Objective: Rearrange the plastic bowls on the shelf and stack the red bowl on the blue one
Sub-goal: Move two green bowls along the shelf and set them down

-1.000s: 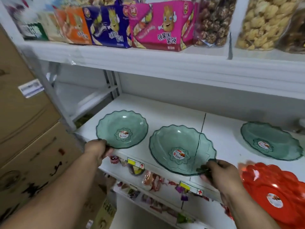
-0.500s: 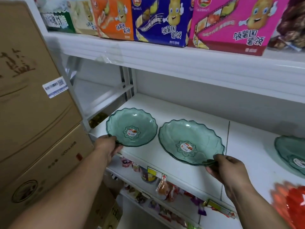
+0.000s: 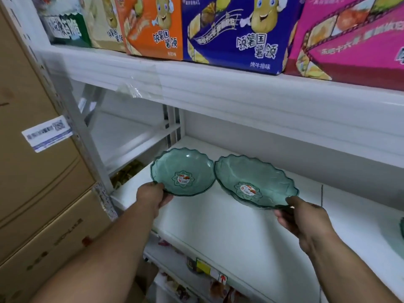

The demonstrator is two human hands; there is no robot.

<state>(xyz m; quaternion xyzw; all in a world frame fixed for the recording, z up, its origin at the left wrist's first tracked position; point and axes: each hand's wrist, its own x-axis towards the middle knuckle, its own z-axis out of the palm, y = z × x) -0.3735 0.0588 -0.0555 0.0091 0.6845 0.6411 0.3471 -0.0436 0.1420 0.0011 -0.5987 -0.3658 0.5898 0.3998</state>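
Observation:
Two clear blue-green scalloped plastic bowls are held above the white shelf [image 3: 240, 232]. My left hand [image 3: 152, 199] grips the near rim of the smaller bowl [image 3: 182, 171]. The larger bowl [image 3: 255, 181] tilts toward me, its near right rim pinched in my right hand [image 3: 301, 217]. The rims of the two bowls almost touch. A sliver of a third blue-green bowl [image 3: 401, 226] shows at the right edge. No red bowl is in view.
The shelf above [image 3: 218, 88] carries snack boxes in orange [image 3: 153, 29], blue [image 3: 238, 33] and pink [image 3: 349, 40]. Stacked cardboard cartons [image 3: 37, 171] stand at the left beside a grey upright post [image 3: 87, 147]. Packaged goods fill the lower shelf [image 3: 196, 278].
Both bowls have been lifted off the shelf and brought together, the larger one moving left. The view has turned left, so the red bowl has left the frame.

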